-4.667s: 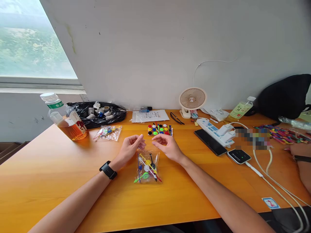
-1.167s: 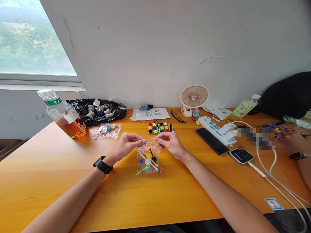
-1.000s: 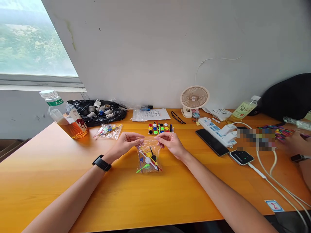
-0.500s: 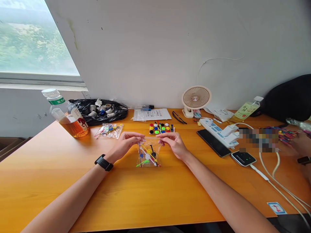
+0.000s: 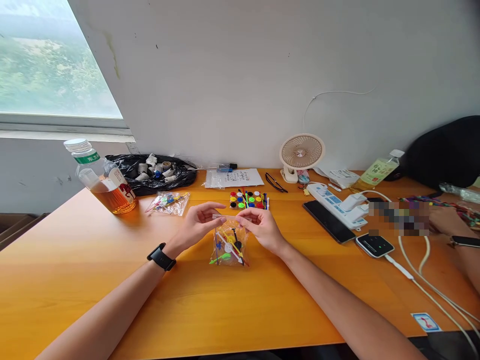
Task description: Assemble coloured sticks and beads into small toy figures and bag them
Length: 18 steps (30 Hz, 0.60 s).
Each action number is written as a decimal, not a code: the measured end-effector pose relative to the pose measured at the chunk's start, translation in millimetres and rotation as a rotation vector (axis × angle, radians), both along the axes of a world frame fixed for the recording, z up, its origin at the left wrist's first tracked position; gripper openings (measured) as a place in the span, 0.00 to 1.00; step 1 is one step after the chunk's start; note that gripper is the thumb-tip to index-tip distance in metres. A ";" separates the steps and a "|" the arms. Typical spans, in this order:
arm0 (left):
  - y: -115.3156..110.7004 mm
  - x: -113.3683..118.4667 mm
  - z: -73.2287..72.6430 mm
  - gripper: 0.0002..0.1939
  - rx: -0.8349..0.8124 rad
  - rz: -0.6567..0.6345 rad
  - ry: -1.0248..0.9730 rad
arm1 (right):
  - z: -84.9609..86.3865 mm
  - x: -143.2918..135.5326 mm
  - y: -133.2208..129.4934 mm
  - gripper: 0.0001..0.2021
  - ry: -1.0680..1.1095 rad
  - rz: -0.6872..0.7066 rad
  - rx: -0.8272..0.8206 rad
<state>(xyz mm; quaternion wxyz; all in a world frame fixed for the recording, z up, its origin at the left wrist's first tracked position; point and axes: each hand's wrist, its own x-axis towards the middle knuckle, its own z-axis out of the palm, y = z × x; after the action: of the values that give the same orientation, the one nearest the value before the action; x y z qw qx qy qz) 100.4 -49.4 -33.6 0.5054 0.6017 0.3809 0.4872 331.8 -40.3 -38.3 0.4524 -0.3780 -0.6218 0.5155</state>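
A clear plastic zip bag (image 5: pixel 228 247) hangs between my hands, holding several coloured plastic arrow pointers in white, yellow, black, green and blue. My left hand (image 5: pixel 198 224) pinches its top edge near the middle, thumb on the near side. From the right, my right hand (image 5: pixel 262 229) grips the same edge, its fingertips close to the left thumb. Just beyond the hands lie rows of coloured round plastic pieces (image 5: pixel 245 200) with pointers among them. Another clear bag of coloured pointers (image 5: pixel 170 202) rests on the table left of them.
A tea bottle (image 5: pixel 108 185) stands at left, near a black plastic bag (image 5: pixel 150 175) of cardboard rolls. A paper packet (image 5: pixel 240 177), glasses (image 5: pixel 276 182) and a fan (image 5: pixel 302 152) line the back. On the right are a power strip (image 5: pixel 333 202), phone (image 5: pixel 328 221), cables and another person's hand (image 5: pixel 446 220).
My hands have come closer together along the bag's top edge, and the bag sits slightly lower. At the right, the other person's hand and wrist have moved further into view.
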 end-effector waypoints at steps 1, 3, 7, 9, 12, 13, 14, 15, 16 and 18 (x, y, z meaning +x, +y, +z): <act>-0.4 1.0 0.0 0.24 0.006 -0.005 0.012 | -0.4 0.3 0.2 0.18 -0.003 0.004 0.008; -0.5 2.5 -0.3 0.21 0.006 -0.020 0.055 | -1.1 1.3 0.9 0.18 -0.024 0.016 0.024; 2.1 1.3 -2.1 0.18 -0.018 -0.028 0.073 | -1.0 3.9 2.9 0.19 -0.048 0.031 0.040; 3.8 -0.8 -2.1 0.18 -0.022 -0.033 0.074 | -0.1 5.9 4.4 0.19 -0.046 0.060 0.022; 5.5 -3.4 0.0 0.19 -0.007 -0.040 0.086 | 1.1 9.5 7.3 0.20 -0.056 0.082 -0.011; 5.8 -3.9 0.8 0.19 -0.001 -0.041 0.085 | 1.2 10.5 8.1 0.20 -0.062 0.077 -0.014; 6.0 -4.2 1.3 0.19 0.004 -0.042 0.081 | 1.0 11.2 8.8 0.20 -0.065 0.069 -0.015; 6.2 -4.3 1.6 0.20 0.006 -0.045 0.077 | 0.7 11.8 9.4 0.20 -0.064 0.065 -0.017; 6.4 -4.3 1.4 0.20 0.006 -0.049 0.076 | 0.3 12.2 9.8 0.20 -0.059 0.067 -0.022; 7.3 -4.6 -0.5 0.20 0.000 -0.050 0.072 | -0.9 12.7 10.6 0.19 -0.030 0.084 -0.047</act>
<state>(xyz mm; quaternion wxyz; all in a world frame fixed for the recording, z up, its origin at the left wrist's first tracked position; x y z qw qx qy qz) 95.8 -42.1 -34.0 0.5034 0.6283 0.3837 0.4525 344.5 -29.7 -39.2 0.4119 -0.3698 -0.6316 0.5428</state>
